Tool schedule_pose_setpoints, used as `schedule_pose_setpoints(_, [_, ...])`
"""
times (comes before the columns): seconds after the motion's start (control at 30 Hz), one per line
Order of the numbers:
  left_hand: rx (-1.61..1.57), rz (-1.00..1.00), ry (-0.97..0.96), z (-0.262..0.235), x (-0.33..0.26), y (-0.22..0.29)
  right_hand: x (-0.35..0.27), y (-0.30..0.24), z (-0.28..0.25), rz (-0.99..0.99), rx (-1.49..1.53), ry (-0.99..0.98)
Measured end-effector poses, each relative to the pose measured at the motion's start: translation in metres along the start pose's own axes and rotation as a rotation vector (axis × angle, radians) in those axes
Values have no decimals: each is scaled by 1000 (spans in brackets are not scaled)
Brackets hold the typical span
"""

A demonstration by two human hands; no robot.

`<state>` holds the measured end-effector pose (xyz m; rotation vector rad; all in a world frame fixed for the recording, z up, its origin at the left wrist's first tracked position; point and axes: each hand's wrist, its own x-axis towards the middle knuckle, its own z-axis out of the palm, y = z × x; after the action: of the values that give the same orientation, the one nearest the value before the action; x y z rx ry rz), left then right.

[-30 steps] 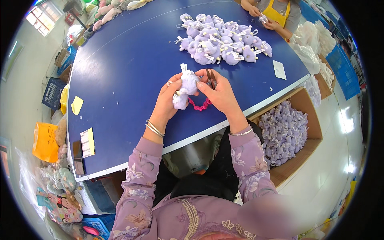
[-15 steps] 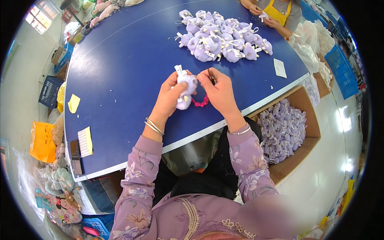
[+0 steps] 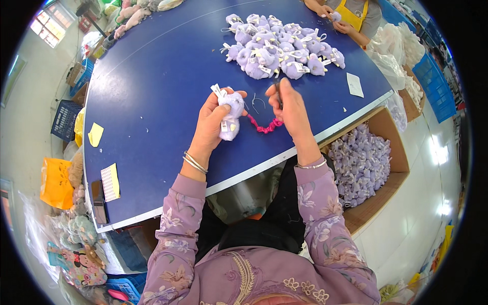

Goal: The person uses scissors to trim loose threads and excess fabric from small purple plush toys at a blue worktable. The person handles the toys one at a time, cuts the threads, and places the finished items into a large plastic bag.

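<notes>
My left hand (image 3: 209,122) is closed round a small lilac plush toy (image 3: 230,127), the thumb pressed on its middle. White tags (image 3: 217,91) stick up from the toy's top, and its lower part hangs below my fingers. To the right and apart from it, my right hand (image 3: 291,109) is raised and slightly blurred. Its fingers close round a small dark tool (image 3: 278,94), mostly hidden. A ruffled bright pink band (image 3: 264,129) curves between the two hands, its right end at my right hand. Thin pale thread (image 3: 259,103) shows against the blue table (image 3: 168,91).
Farther back on the table lies a heap of similar plush toys (image 3: 277,46). A cardboard box (image 3: 399,147) full of them stands at the right. Paper (image 3: 355,85), a sticker sheet (image 3: 110,182) and a phone (image 3: 99,202) lie near the edges. Across the table sits a person (image 3: 351,18).
My right hand has moved right, away from the toy, and the pink band has swung right with it. My left hand, with the plush toy, has shifted slightly left.
</notes>
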<state>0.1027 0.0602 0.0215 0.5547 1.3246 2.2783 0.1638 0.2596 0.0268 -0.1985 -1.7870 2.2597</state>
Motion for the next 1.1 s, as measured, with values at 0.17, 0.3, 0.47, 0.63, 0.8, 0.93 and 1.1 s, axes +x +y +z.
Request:
schedule_pose_setpoints(0.17, [-41, 61, 13, -4, 1, -2, -14, -4, 11, -240, -421, -286])
schedule_pose_setpoints(0.3, [-51, 48, 25, 0, 0, -2, -19, -7, 15, -237, -454, -309])
schedule_pose_setpoints(0.47, [-25, 5, -39, 1, 0, -2, -17, -14, 18, -239, -480, -149])
schedule_pose_setpoints(0.63, [-23, 5, -23, 5, 0, -5, -15, -4, 16, -302, -614, -189])
schedule_pose_setpoints(0.8, [-27, -21, -47, 2, -1, -4, -15, -4, 16, -297, -639, -181])
schedule_pose_setpoints(0.93, [-13, -22, -73, 2, -1, -5, -16, -6, 16, -318, -634, -185])
schedule_pose_setpoints(1.1, [-37, -40, -74, 6, -2, -4, -17, -6, 17, -343, -620, -204])
